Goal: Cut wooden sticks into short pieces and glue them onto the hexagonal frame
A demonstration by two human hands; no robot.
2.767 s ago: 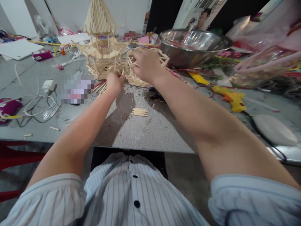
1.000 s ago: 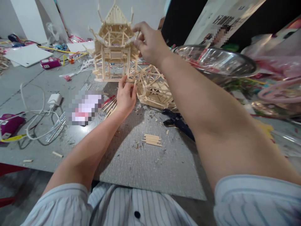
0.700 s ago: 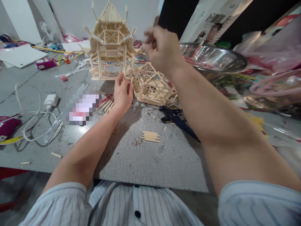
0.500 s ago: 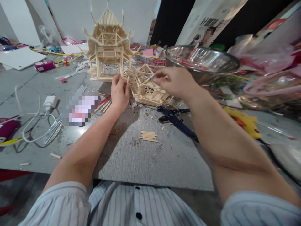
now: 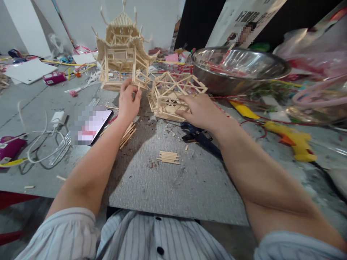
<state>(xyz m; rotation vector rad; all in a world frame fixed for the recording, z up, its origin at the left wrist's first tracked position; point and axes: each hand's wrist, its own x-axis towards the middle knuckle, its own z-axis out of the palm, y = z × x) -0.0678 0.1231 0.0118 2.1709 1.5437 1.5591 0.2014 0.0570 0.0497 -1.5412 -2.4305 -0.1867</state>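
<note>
A tall pagoda model (image 5: 121, 50) built of thin wooden sticks stands at the back of the grey table. My left hand (image 5: 128, 101) pinches a small stick lattice piece (image 5: 142, 79) at the model's front right corner. Right of it lies a hexagonal stick frame (image 5: 173, 92). My right hand (image 5: 199, 112) rests on the frame's near right edge, fingers stretched out flat. A small stack of cut sticks (image 5: 168, 157) lies between my forearms, and loose sticks (image 5: 127, 133) lie under my left wrist.
Dark scissors (image 5: 200, 137) lie by my right wrist. A steel bowl (image 5: 238, 68) stands behind the frame. A yellow glue gun (image 5: 292, 137) lies at right. A phone (image 5: 92, 122), a white charger and cable (image 5: 54, 122) lie at left, with scattered craft scraps behind.
My right hand came down from the pagoda's roof to the hexagonal frame and flattened onto it. My left hand stayed pinching at the pagoda's base corner.
</note>
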